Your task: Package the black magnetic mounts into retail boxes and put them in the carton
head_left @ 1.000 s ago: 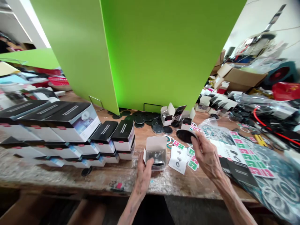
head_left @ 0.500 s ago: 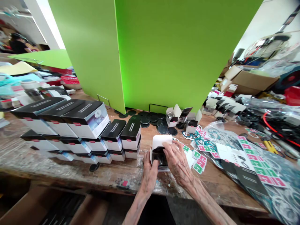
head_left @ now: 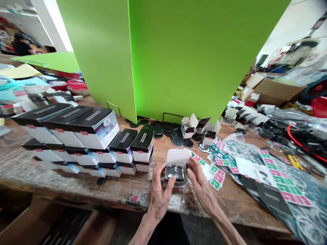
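Note:
A small box (head_left: 178, 156) stands at the table's front edge with its white lid flap raised. Inside it sits a shiny dark item (head_left: 175, 172) whose kind I cannot make out, under what looks like clear plastic. My left hand (head_left: 158, 192) is closed around the box's left side, its thumb over the front rim. Against the right side rests my right hand (head_left: 200, 182), thumb and fingers curled on the box's edge; its far fingertips are partly hidden.
Stacked black-and-white boxes (head_left: 94, 127) stand left. Black discs (head_left: 167, 127) and opened small boxes (head_left: 188, 126) lie before a green divider (head_left: 184, 58). Stickers (head_left: 217, 176), a plastic bag of rings (head_left: 304, 214) and yellow-handled pliers (head_left: 295, 160) are on the right.
My right hand has come out of the box's opening to its right side, uncovering the dark item. My left hand has shifted slightly, still on the box.

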Demonstrator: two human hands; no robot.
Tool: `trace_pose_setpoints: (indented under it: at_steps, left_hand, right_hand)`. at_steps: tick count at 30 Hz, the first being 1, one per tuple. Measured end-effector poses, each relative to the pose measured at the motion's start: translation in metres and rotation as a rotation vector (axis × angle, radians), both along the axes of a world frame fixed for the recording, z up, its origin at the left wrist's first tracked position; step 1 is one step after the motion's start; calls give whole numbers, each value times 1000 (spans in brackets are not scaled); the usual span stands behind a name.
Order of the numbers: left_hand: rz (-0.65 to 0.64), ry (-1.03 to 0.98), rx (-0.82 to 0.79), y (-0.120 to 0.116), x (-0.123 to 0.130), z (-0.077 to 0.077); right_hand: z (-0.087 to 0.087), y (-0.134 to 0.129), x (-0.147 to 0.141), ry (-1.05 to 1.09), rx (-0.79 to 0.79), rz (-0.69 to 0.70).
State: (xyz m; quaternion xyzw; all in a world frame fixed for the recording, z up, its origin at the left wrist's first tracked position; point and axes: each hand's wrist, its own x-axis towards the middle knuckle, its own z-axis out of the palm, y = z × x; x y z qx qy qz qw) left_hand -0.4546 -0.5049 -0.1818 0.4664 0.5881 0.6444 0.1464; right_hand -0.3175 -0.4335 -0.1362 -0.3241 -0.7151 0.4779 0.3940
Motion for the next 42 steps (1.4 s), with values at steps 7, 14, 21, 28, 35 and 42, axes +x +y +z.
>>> trace_pose_setpoints:
  at_steps: [7,14,21,28,35,42]
  left_hand:
    - [-144,85,-108,3,-23,18]
    - [-365,306,-130,0,-53,28]
    - [-329,567,-76,-4,-56,26]
    - [-298,564,-53,-1,-54,26]
    - [-322,562,-67,2,-58,43]
    - [-315,634,-56,-1,-61,39]
  right_hand:
    - [-9,3,-9,114,-154,92]
    - [-21,7,20,-331,673,65]
    - [-27,10,20,-405,828,76]
    - [-32,5,11,-298,751,-17]
    - [-14,1,13,-394,776,6]
    - [-8,1,15,-389,787,-21]
